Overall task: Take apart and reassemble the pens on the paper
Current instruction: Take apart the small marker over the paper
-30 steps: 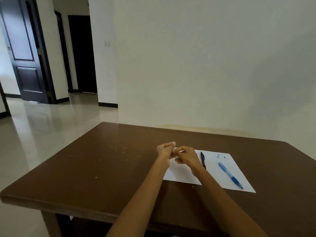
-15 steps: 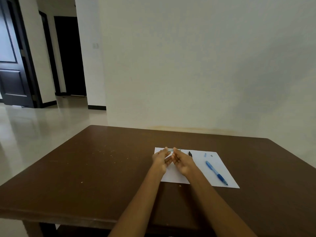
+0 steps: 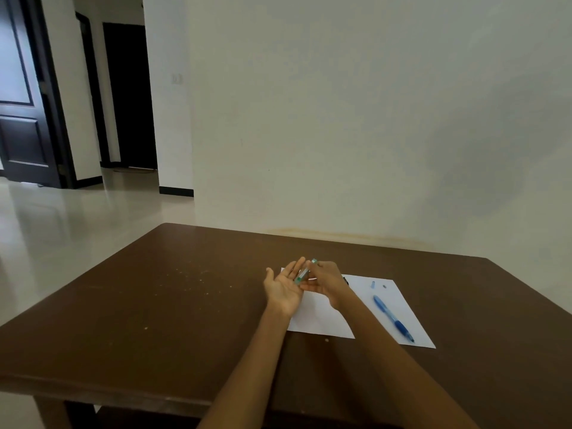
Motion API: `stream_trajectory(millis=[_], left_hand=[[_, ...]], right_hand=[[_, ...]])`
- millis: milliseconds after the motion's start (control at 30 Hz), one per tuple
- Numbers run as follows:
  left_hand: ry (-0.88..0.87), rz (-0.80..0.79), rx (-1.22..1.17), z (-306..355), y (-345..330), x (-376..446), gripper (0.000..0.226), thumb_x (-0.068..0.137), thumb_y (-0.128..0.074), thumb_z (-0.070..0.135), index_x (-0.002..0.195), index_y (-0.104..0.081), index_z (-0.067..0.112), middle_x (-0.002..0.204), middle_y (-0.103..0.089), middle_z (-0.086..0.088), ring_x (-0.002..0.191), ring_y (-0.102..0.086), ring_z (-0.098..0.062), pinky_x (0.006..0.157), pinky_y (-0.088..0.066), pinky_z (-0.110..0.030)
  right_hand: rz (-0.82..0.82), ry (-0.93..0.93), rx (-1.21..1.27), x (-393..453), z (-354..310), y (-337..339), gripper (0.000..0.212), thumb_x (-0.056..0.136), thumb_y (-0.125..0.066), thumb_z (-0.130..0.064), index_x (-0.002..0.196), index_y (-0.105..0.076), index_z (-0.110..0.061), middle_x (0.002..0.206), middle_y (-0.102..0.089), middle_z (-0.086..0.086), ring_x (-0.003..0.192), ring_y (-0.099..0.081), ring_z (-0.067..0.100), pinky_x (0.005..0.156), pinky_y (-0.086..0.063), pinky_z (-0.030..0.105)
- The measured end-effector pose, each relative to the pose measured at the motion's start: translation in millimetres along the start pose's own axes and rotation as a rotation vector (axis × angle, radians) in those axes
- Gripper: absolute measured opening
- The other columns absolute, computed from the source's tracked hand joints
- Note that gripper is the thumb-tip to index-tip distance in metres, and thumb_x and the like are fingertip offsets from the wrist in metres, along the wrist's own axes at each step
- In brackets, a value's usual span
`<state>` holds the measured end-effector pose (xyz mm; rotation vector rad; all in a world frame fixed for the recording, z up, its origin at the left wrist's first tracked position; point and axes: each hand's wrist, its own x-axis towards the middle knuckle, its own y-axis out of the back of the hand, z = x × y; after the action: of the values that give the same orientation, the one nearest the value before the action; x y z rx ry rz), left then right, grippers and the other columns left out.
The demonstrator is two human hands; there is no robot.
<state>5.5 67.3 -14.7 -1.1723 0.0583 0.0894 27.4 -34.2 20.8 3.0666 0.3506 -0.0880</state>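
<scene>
A white sheet of paper (image 3: 322,320) lies on the brown table (image 3: 154,305). My left hand (image 3: 283,289) is held palm up over the paper's left edge, fingers straight. My right hand (image 3: 326,281) pinches a clear, green-tipped pen barrel (image 3: 304,274) and holds it tilted, its lower end over my left palm. A blue pen (image 3: 392,318) lies on the right half of the paper. Two small loose pen parts, a light-blue piece (image 3: 373,284) and a dark bit (image 3: 384,286), lie near the paper's far edge. A black pen (image 3: 345,280) is mostly hidden behind my right hand.
The table stands against a white wall. Pale crumbs (image 3: 185,280) are scattered on the table's left half, and one speck (image 3: 326,339) lies just in front of the paper. Left of the table, a tiled floor leads to dark doors (image 3: 24,103).
My left hand has opened from a pinch to a flat upturned palm. My right hand now holds the clear barrel tilted over that palm. The camera has shifted to the left.
</scene>
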Motion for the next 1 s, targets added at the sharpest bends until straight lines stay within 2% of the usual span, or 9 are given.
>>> stream_trajectory(millis=[100,233,367,500,700,833,1000], left_hand=[[0.006,-0.001,-0.005,-1,2,0,0.065,0.098,-0.014,0.048,0.142,-0.032,0.004,0.142,-0.044,-0.017,0.131,-0.042,-0.033,0.107,-0.032,-0.041],[0.009,-0.015,-0.002,-2,2,-2,0.059,0.099,-0.018,0.043,0.141,-0.032,0.003,0.139,-0.047,-0.018,0.126,-0.046,-0.033,0.106,-0.033,-0.041],[0.017,-0.017,0.013,0,3,-4,0.054,0.100,-0.022,0.035,0.141,-0.033,0.002,0.137,-0.049,-0.020,0.120,-0.050,-0.032,0.103,-0.037,-0.039],[0.019,-0.003,0.016,3,4,-4,0.046,0.099,-0.025,0.019,0.139,-0.033,-0.002,0.136,-0.049,-0.022,0.120,-0.050,-0.034,0.102,-0.038,-0.040],[0.050,0.016,0.025,5,6,-5,0.048,0.093,-0.025,-0.002,0.141,-0.028,-0.004,0.140,-0.045,-0.024,0.128,-0.045,-0.037,0.104,-0.038,-0.040],[0.056,0.019,0.055,5,6,-4,0.055,0.089,-0.018,-0.010,0.143,-0.023,-0.005,0.144,-0.040,-0.023,0.132,-0.040,-0.037,0.103,-0.037,-0.041],[0.067,0.016,0.077,6,6,-2,0.061,0.085,-0.014,-0.018,0.144,-0.020,-0.005,0.147,-0.034,-0.022,0.136,-0.034,-0.037,0.109,-0.031,-0.040]], right_hand=[[0.029,0.068,-0.155,0,-4,-3,0.029,0.099,-0.047,-0.023,0.106,-0.062,0.001,0.093,-0.065,0.014,0.075,-0.066,0.017,0.060,-0.057,0.019],[0.058,0.068,-0.167,-2,-6,-5,0.028,0.098,-0.049,-0.021,0.106,-0.062,0.003,0.082,-0.065,0.009,0.068,-0.066,0.015,0.056,-0.057,0.019],[0.073,0.052,-0.118,0,-4,-5,0.030,0.099,-0.049,-0.020,0.109,-0.063,0.004,0.086,-0.066,0.014,0.065,-0.066,0.017,0.059,-0.058,0.023],[0.112,0.009,-0.012,4,-2,-3,0.031,0.099,-0.048,-0.018,0.112,-0.060,0.007,0.097,-0.065,0.021,0.076,-0.066,0.025,0.069,-0.057,0.030],[0.116,-0.113,0.192,6,2,1,0.029,0.099,-0.048,-0.016,0.117,-0.056,0.005,0.089,-0.064,0.015,0.074,-0.066,0.022,0.058,-0.058,0.025],[0.130,-0.153,0.281,8,5,4,0.030,0.099,-0.048,-0.014,0.119,-0.054,0.006,0.090,-0.063,0.016,0.078,-0.065,0.024,0.061,-0.056,0.029],[0.141,-0.184,0.325,10,4,7,0.031,0.098,-0.048,-0.014,0.121,-0.052,0.006,0.090,-0.062,0.017,0.076,-0.064,0.025,0.061,-0.057,0.030]])
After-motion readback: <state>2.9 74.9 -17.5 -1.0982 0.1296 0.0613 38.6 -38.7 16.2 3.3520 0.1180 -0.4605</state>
